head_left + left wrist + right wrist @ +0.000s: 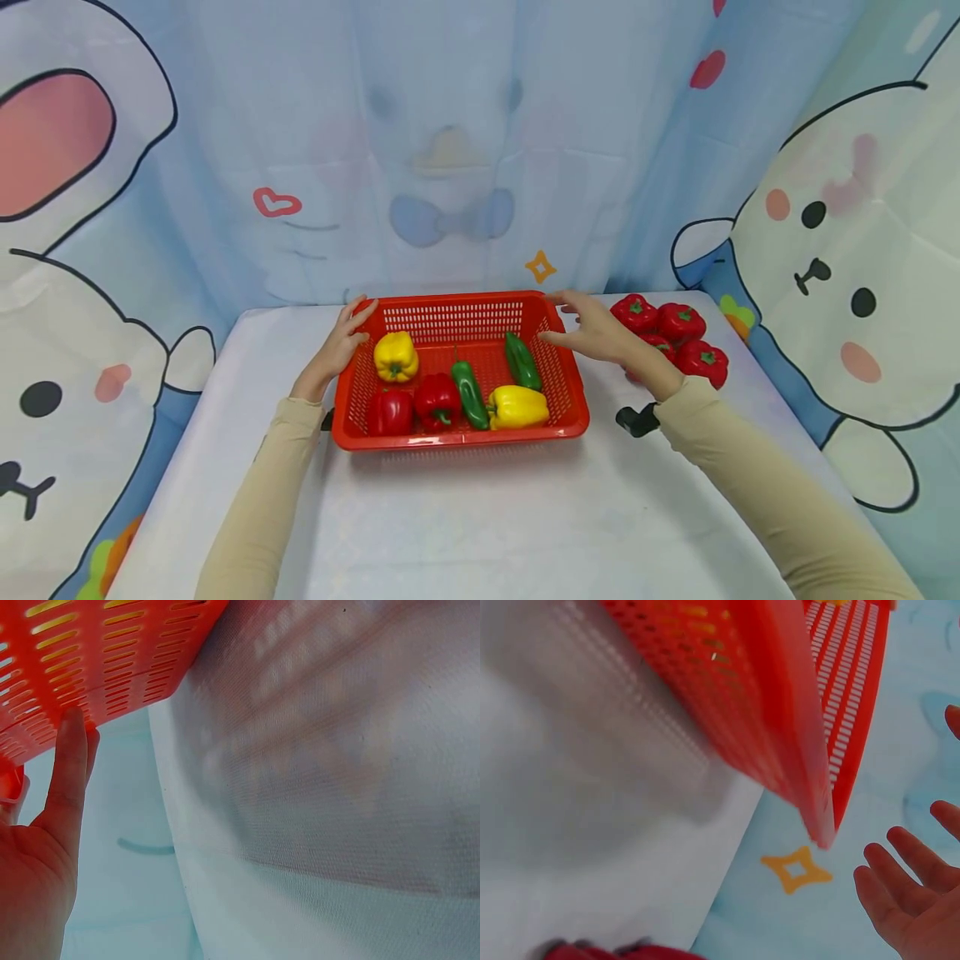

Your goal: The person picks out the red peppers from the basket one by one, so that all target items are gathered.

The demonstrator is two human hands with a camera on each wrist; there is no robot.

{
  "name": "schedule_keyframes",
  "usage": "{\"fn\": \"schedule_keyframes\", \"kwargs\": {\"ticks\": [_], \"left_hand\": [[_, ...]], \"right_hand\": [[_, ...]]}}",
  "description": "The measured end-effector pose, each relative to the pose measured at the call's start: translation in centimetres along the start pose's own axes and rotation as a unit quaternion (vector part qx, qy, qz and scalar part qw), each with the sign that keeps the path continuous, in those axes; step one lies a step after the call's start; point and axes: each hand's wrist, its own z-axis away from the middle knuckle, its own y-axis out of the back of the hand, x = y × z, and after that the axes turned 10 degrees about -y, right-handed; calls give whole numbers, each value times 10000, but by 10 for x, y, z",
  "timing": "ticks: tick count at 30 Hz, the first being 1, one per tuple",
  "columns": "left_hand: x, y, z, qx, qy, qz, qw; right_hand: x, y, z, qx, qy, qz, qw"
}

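Observation:
A red plastic basket with slotted walls stands in the middle of the white table. Inside lie two yellow bell peppers, two red bell peppers and two long green peppers. At the basket's back left corner is my left hand; in the left wrist view its straight fingers reach against the slotted wall. My right hand is at the right rear corner, fingers spread. The right wrist view shows that hand apart from the basket.
Several red bell peppers are heaped on the table behind my right forearm. A pale blue curtain with cartoon prints hangs behind the table and along both sides. A black strap end sticks out by the right wrist.

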Motion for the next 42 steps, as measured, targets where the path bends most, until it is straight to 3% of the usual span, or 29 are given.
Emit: {"fn": "schedule_keyframes", "kwargs": {"ticks": [6,13,16,23,34,42], "left_hand": [[-2,0,0,10,-31,-70,10000],[-45,-4,-9,131,-57,-80,9999],[-52,-3,-10,79,-50,-148,9998],[-53,-2,-10,97,-53,-150,9998],[-56,-5,-11,110,3,-18,9999],[-56,-4,-10,110,32,-40,9999]], "right_hand": [[-14,-13,-6,-132,133,130,9997],[-29,-29,-11,-340,464,95,9983],[-36,-36,-12,-505,502,1,9975],[-53,-52,-13,-692,620,9,9957],[-74,-77,-18,-1306,963,124,9867],[-86,-91,-19,-1677,846,72,9822]]}}
